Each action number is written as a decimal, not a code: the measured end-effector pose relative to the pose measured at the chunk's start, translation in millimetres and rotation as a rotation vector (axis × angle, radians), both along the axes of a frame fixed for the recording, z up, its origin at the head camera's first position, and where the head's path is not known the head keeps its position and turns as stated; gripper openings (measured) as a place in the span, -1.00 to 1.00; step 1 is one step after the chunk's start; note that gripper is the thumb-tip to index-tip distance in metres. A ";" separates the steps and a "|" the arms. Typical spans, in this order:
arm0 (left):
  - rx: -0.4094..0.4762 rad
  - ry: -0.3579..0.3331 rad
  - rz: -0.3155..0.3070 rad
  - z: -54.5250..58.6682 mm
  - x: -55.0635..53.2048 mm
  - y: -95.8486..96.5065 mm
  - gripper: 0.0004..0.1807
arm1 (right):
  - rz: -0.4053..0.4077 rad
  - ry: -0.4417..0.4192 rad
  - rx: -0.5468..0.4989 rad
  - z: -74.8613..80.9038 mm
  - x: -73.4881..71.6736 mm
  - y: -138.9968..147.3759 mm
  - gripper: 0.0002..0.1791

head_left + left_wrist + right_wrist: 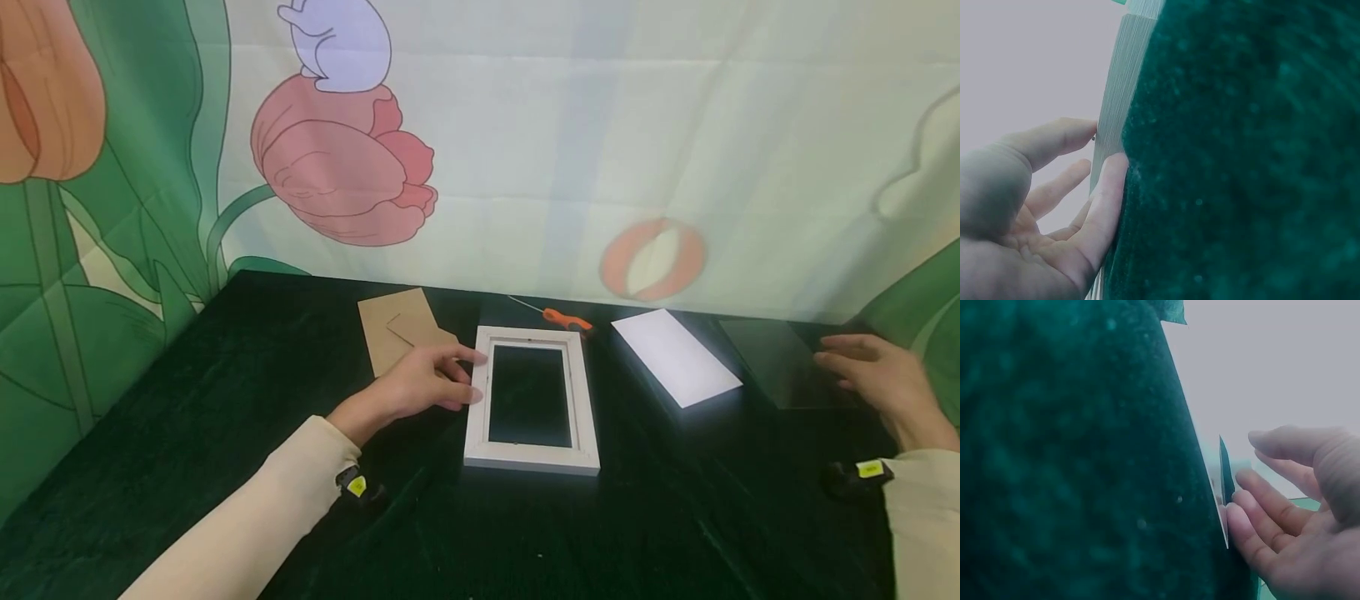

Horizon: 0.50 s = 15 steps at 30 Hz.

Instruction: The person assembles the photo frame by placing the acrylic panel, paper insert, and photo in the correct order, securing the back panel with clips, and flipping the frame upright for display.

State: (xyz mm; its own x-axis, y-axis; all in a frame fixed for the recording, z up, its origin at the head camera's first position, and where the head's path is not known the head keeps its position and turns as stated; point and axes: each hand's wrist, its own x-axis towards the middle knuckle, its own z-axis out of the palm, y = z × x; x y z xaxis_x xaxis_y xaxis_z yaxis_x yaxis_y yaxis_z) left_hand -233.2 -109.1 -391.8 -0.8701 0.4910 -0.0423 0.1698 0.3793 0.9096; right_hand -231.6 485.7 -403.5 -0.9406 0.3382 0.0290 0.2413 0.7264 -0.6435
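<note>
A white photo frame [531, 460] lies flat on the dark green cloth, its middle bare to the cloth. At its left side my left hand [420, 379] touches the edge with fingertips; in the left wrist view the fingers [1102, 209] meet the grained side of the frame [1116, 84]. My right hand [888, 375] hovers at the right end of a clear dark-looking pane [772, 362], holding nothing. Its fingers [1272, 509] are loosely bent, thumb apart, in the right wrist view; whether they touch the pane I cannot tell.
Brown backing board [375, 329] with a stand flap lies behind my left hand. An orange-handled screwdriver [566, 319] rests behind the frame. Between frame and pane lies a white rectangular sheet [675, 358]. A printed curtain [510, 167] hangs behind the table.
</note>
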 end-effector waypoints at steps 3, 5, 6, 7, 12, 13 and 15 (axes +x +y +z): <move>-0.001 -0.001 0.000 -0.7 0.1 -0.3 -0.42 | 0.012 -0.037 0.008 -1.0 1.5 1.4 -0.34; -0.001 -0.005 0.000 -0.8 1.2 -0.3 -0.42 | 0.034 -0.069 0.016 -0.6 2.4 1.4 -0.32; 0.000 -0.006 -0.001 -0.8 1.9 -0.2 -0.42 | 0.044 -0.085 0.024 -0.2 2.6 1.3 -0.30; 0.002 -0.006 -0.002 -0.9 2.2 -0.2 -0.42 | 0.056 -0.095 0.032 0.5 2.5 0.9 -0.29; 0.005 0.003 0.000 0.2 2.4 0.4 -0.42 | 0.131 -0.133 0.123 6.6 1.6 -2.1 -0.18; 0.005 0.005 -0.001 0.6 1.8 0.4 -0.42 | 0.145 -0.138 0.134 6.5 0.6 -1.3 -0.16; 0.006 0.008 -0.002 1.8 1.2 0.5 -0.42 | 0.157 -0.147 0.155 6.4 -0.9 -0.2 -0.13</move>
State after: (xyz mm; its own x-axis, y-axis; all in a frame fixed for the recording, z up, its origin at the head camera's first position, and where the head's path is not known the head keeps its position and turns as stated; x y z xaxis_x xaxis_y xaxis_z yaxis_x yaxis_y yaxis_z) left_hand -232.0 -108.6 -390.0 -0.8696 0.4927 -0.0325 0.1779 0.3739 0.9103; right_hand -232.5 485.5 -397.1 -0.9793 0.1897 -0.0714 0.2001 0.8496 -0.4880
